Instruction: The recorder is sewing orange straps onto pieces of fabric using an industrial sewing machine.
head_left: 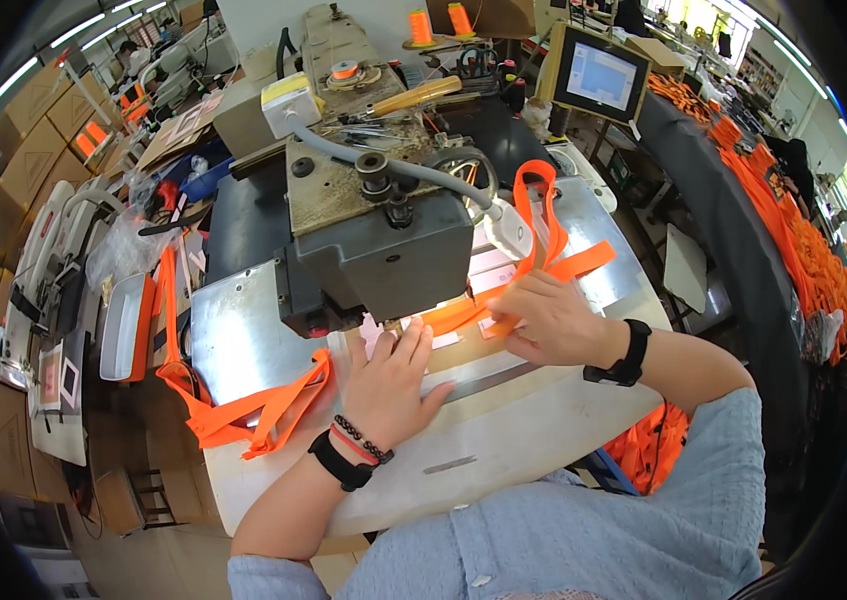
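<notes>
Under the dark head of an industrial sewing machine [384, 255], an orange webbing strap [456, 316] lies across a flat jig with pale pink pieces. My left hand [391, 378] rests palm down, its fingers stretched out and their tips at the strap's left part. My right hand [556, 322] is closed, with bent fingers pinching the strap on the right side. Beyond that hand the webbing rises in a loop [542, 190] onto the metal plate. More orange webbing [266, 408] hangs in folds at the table's left. What lies beneath my fingertips is hidden.
A white lamp [509, 232] on a bendy grey arm hangs close above my right hand. A screen [599, 75] stands at the back right. An orange-and-white tray [129, 325] is at the left. Orange webbing heaps [652, 445] fill a bin below the table's right edge.
</notes>
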### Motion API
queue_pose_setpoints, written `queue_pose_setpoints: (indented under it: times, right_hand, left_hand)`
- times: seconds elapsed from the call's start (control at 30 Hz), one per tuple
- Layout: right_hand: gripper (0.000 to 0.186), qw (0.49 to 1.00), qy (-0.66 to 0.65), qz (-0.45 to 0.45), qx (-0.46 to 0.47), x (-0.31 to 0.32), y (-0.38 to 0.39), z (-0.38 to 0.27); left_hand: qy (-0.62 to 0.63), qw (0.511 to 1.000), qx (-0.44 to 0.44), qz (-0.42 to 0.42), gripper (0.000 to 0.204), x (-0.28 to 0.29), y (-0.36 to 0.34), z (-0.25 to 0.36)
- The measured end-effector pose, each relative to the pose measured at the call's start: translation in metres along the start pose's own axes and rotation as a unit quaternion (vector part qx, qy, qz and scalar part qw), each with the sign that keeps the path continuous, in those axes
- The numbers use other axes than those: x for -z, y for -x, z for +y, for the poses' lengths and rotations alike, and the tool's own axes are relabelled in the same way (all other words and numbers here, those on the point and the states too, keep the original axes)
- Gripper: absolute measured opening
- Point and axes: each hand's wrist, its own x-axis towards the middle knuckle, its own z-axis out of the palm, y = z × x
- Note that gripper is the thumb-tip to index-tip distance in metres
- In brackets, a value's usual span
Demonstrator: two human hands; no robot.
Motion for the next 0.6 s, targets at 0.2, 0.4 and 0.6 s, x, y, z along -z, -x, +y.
queue_pose_setpoints:
  times: [0.2, 0.4, 0.6]
  right_hand:
    - [0.038, 0.966, -0.153, -0.181, -0.104, -0.019, -0.025, 0.002]
    - [0.033, 0.958, -0.210, -0.173, -0.094, -0.033, -0.036, 0.018]
    - [0.030, 0.891, -0.309, -0.247, -0.221, -0.040, -0.049, 0.021]
  left_hand:
    - [0.012, 1.000, -0.006, -0.003, 0.055, -0.002, 0.000, -0.002]
    - [0.020, 1.000, 0.003, -0.015, 0.052, 0.004, -0.001, 0.002]
    - [0.024, 0.999, 0.008, -0.029, 0.057, 0.005, -0.002, 0.002]
